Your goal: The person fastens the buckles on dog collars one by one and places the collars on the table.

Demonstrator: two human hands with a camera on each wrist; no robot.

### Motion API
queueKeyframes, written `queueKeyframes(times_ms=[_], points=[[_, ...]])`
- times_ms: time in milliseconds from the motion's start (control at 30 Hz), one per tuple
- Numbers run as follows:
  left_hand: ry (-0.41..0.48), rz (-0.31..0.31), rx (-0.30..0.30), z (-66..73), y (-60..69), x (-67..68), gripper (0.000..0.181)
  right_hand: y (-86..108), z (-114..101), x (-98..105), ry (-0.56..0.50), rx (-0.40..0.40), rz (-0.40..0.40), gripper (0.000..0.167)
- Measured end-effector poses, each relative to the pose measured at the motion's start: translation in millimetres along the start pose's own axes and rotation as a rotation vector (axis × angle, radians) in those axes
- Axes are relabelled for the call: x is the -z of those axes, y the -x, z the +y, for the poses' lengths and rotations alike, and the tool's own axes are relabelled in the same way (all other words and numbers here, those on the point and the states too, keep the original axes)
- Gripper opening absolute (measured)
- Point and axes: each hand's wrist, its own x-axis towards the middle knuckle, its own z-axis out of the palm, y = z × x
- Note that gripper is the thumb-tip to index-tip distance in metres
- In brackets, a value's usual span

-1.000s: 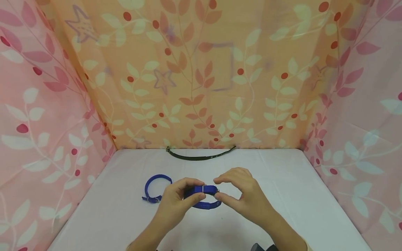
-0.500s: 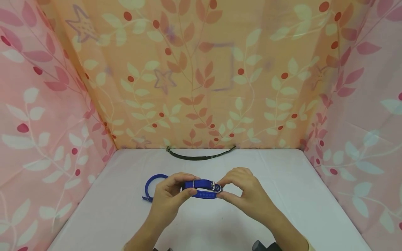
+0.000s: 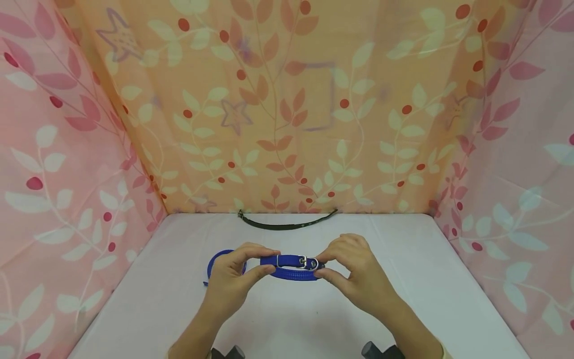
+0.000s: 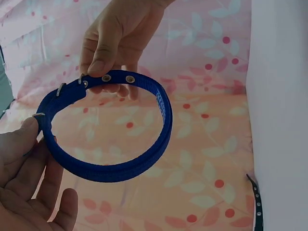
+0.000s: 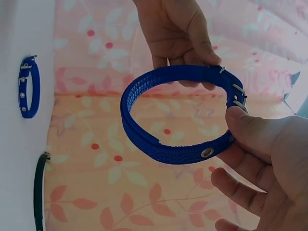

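Note:
A blue pet collar [image 3: 291, 260], buckled into a loop, is held in the air above the white table between both hands. My left hand [image 3: 226, 279] pinches its left end near the metal keeper, thumb in front. At the right end, my right hand [image 3: 358, 271] pinches the band beside the D-ring. The buckle faces the head camera. Seen in the left wrist view, the collar [image 4: 110, 174] forms an open ring with metal eyelets. The right wrist view shows the padded lining inside the collar [image 5: 137, 137].
A second blue collar [image 3: 213, 262] lies on the table behind my left hand, partly hidden. At the table's far edge lies a dark green collar [image 3: 282, 227], stretched in a curve. Patterned cloth walls [image 3: 287, 149] enclose the back and both sides.
The held collar has risen slightly and turned so that its buckle and D-ring face the head camera. My left hand has shifted left, and the right hand has taken hold of the right end.

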Motion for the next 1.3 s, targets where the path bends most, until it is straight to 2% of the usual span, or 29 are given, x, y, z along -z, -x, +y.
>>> queueKeyframes(times_ms=[167, 300, 500, 633, 733, 933, 1133, 1300], points=[[-0.044, 0.021, -0.031, 0.6, -1.0, 2.2, 0.026, -0.2, 1.3, 1.2, 0.029, 0.01, 0.014, 0.025], [-0.114, 0.049, -0.051, 1.4, -0.8, 2.3, 0.026, 0.3, 2.4, 2.1, 0.048, 0.013, 0.019, 0.022], [-0.188, 0.062, -0.034, 2.0, 0.3, 2.4, 0.024, 0.0, 5.1, 2.2, 0.076, 0.03, 0.03, 0.021], [-0.173, 0.034, 0.019, 1.5, -1.1, 4.0, 0.022, -0.7, 4.4, 2.4, 0.074, 0.049, 0.044, 0.019], [-0.119, 0.002, 0.057, 0.1, -1.9, 5.5, 0.022, -1.8, 3.8, 2.6, 0.067, 0.082, 0.072, 0.019], [-0.04, -0.053, 0.131, -1.8, -4.0, 6.7, 0.025, -5.9, 4.4, 2.6, 0.067, 0.216, 0.211, 0.028], [-0.071, -0.137, 0.268, -2.0, -4.9, 6.7, 0.046, -9.9, 3.0, 2.9, 0.062, 0.338, 0.31, 0.024], [-0.005, -0.192, 0.307, -3.1, -4.6, 7.0, 0.062, -11.7, 1.6, 3.7, 0.041, 0.384, 0.325, 0.022]])
